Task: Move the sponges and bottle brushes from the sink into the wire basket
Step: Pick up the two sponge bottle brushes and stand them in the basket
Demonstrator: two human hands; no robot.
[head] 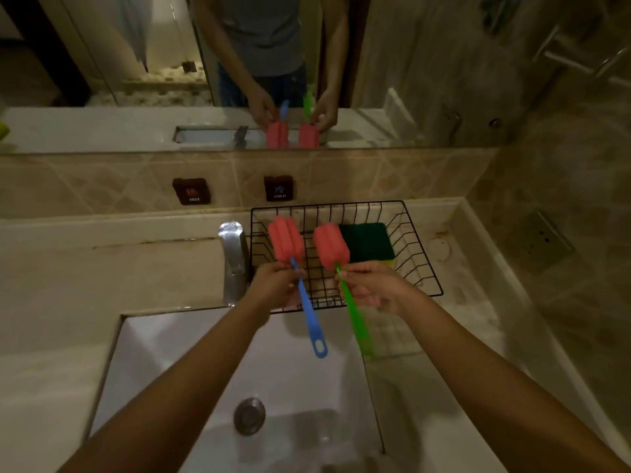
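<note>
My left hand [276,285] grips a bottle brush with a blue handle [311,319] and a pink foam head, held over the left part of the black wire basket [423,264]. A second bottle brush, with a green handle [355,319] and a pink foam head, is in my right hand [370,285], its head above the basket's middle. A green and yellow sponge [368,242] lies in the basket at the back right. Below my arms the white sink [307,387] shows only its drain.
A chrome tap [234,261] stands just left of the basket, behind the sink. The basket sits on the stone counter [461,302] near the right wall. HOT and COLD tags hang on the tiled backsplash, with a mirror above.
</note>
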